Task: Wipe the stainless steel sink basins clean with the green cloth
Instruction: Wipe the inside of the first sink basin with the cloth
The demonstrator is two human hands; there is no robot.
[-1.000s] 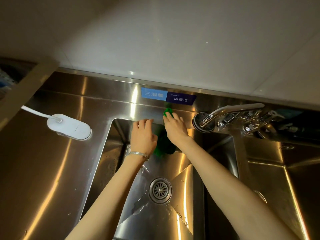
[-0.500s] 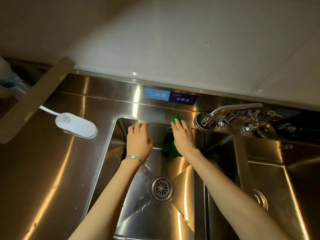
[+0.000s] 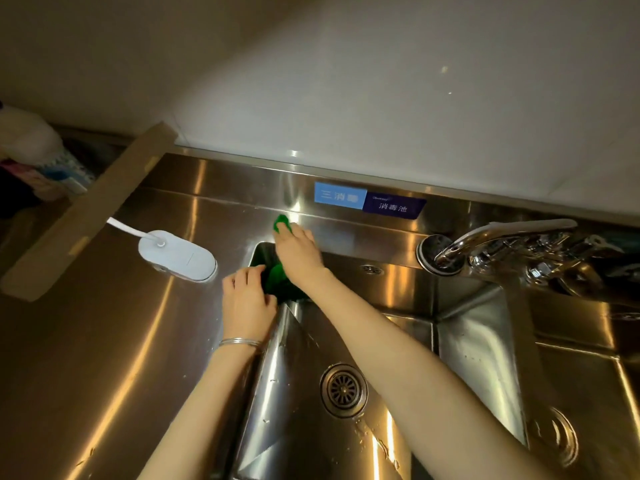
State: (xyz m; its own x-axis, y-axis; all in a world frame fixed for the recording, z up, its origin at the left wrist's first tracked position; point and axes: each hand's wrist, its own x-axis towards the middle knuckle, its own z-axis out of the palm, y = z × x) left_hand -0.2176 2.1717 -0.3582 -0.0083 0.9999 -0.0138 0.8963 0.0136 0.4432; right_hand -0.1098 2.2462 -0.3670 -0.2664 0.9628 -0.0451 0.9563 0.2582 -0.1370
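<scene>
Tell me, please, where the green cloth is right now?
The green cloth lies under the right hand at the left basin's far left corner, draping inside.

The scene is dim and warm-toned; the tiled wall (image 3: 398, 98) is brightest toward 1 o'clock and falls into shadow at 10 o'clock; hard streaks of glare run across the steel counter (image 3: 104, 358) at 8 o'clock and the basin (image 3: 294, 410) walls at 6 o'clock; the faucet (image 3: 502, 244) glints at 3 o'clock; straight edges bow outward; corners are soft and blurred.
</scene>
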